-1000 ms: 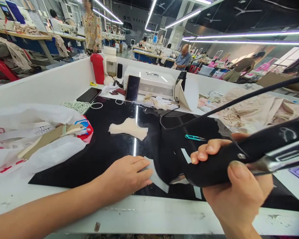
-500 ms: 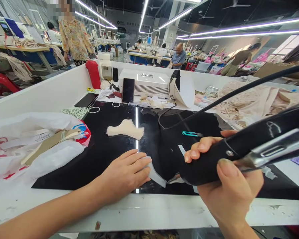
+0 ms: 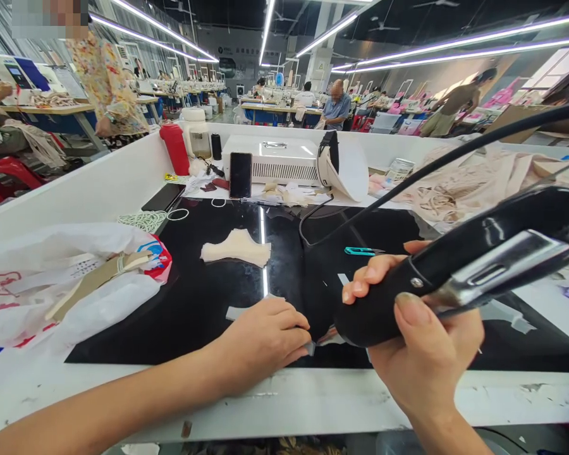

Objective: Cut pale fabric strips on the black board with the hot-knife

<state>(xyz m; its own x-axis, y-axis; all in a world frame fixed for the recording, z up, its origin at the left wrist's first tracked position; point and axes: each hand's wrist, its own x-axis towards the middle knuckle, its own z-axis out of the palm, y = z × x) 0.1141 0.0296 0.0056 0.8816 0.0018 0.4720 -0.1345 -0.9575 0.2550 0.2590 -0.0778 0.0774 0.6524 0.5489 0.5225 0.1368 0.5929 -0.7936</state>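
Observation:
My right hand [image 3: 427,341] is wrapped round a black corded hand tool [image 3: 455,259] with a long slotted metal lever. The tool's shiny metal tip [image 3: 330,336] points left, just above the black mat [image 3: 189,303]. Beside that tip, my left hand [image 3: 265,332] has its fingers curled together over a thin grey strip-like piece [image 3: 235,313]. Most of the piece lies under the hand; one end shows at the fingertips, near the tool tip. A cream cut piece [image 3: 237,247] lies flat on the mat farther back. Teal thread snips [image 3: 360,251] lie beyond the tool.
To the left lies a white plastic bag [image 3: 123,303] with a tied tan bundle [image 3: 95,287]. At the back stand a phone [image 3: 240,175], a vented white box [image 3: 277,161] and a red cup [image 3: 174,149]. The tool's cable [image 3: 408,189] arcs overhead. Beige fabric [image 3: 493,183] is heaped at right.
My left hand has slid right toward the tool tip, its fingers now curled. The grey piece has shifted and turned under it. The tool has moved slightly left.

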